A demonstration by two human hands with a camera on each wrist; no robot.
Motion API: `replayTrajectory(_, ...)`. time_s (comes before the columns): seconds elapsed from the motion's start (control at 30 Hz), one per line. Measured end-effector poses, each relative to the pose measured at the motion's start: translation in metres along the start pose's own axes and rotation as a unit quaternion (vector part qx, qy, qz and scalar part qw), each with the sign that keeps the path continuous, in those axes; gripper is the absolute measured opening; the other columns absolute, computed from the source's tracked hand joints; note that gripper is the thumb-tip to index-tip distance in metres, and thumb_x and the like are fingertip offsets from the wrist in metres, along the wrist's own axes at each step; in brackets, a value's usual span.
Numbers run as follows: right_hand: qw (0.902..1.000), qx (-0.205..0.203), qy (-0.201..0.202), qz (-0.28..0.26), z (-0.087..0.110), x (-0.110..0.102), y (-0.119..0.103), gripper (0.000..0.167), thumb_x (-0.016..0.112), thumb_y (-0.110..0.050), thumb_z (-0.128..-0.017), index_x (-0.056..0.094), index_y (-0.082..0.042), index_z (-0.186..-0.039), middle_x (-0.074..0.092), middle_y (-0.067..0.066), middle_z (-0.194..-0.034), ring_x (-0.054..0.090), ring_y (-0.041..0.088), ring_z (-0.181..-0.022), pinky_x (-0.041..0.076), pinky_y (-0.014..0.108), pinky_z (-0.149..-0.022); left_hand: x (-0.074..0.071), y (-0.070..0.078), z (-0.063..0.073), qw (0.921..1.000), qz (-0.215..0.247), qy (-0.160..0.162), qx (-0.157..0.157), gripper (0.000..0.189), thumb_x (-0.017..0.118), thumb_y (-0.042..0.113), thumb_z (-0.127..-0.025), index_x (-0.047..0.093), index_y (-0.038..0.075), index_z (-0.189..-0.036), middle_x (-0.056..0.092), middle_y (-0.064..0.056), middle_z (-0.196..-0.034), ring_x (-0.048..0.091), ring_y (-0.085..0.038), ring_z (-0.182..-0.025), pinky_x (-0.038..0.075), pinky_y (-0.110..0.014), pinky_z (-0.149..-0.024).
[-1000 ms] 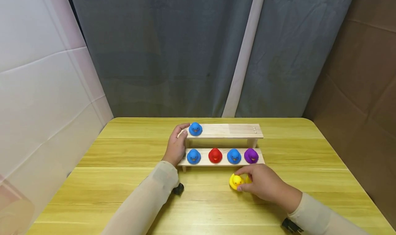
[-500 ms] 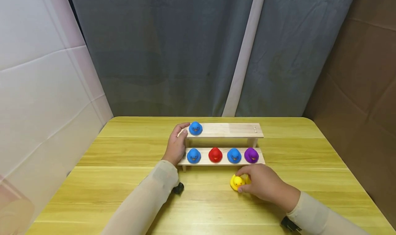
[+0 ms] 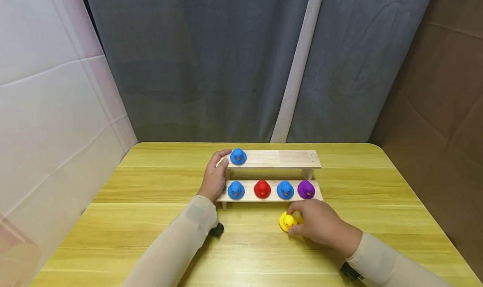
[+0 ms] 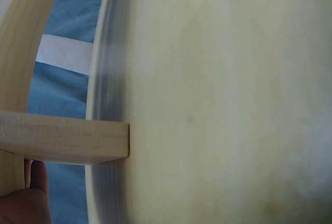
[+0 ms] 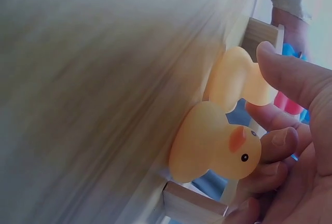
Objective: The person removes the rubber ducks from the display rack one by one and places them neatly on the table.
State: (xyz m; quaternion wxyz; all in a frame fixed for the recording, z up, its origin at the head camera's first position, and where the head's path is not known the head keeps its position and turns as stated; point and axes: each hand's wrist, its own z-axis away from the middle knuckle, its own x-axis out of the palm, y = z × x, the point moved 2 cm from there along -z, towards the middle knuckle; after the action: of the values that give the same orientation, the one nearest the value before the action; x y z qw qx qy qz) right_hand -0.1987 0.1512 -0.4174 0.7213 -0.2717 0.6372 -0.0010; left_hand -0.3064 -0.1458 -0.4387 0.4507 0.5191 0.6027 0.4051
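The yellow duck [image 3: 287, 222] is right of centre in the lower half of the head view, on the near side of the wooden stand [image 3: 264, 158]; whether its base touches the table [image 3: 260, 253] or hangs just above it cannot be told. It looks like smooth, hollow soft plastic, so it should be very light, give a little under a squeeze and be hard to break, though its rounded skin may slide in a loose pinch. The head or the waist just under it seems the best place to take hold, with the wide body hanging below.

The right hand [image 3: 322, 222] has its thumb and forefinger bent towards each other, parted by only about the width of the duck's head, and pinches it there. In the lower middle of the right wrist view a second yellow duck [image 5: 199, 146] sits close against the other curled fingers; how firmly they hold it does not show.

At the left end of the stand, the left hand [image 3: 214, 178] has thumb and fingers bent around the wood, next to the blue duck [image 3: 238, 156] on the upper shelf. In the left wrist view only part of this hand appears, at the lower left, behind a wooden piece
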Motion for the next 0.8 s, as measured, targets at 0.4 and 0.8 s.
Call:
replayTrajectory(0.4,0.9998,0.016,-0.008,-0.010,0.000,-0.002,-0.003,0.041,0.098,-0.034,-0.072,0.076,-0.020,-0.104,0.058,-0.009,-0.072,0.049,0.016,-0.069,0.044,0.036,-0.067,0.000,0.000,-0.001,1.0000,-0.006,0.000,0.005,0.036,0.042,0.019,-0.111,0.061,0.011,-0.141,0.056,-0.010,-0.151,0.042,-0.027,-0.149,0.025,-0.050,-0.127)
replayTrajectory(0.8,0.9810,-0.014,0.046,-0.188,0.003,-0.057,0.001,0.035,0.088,-0.029,-0.088,0.074,-0.013,-0.116,0.053,0.001,-0.077,0.050,0.018,-0.072,0.041,0.026,-0.060,-0.001,0.000,0.000,0.9999,-0.016,-0.001,0.001,0.038,0.041,0.020,-0.112,0.059,0.009,-0.143,0.055,-0.008,-0.152,0.040,-0.027,-0.150,0.024,-0.051,-0.127)
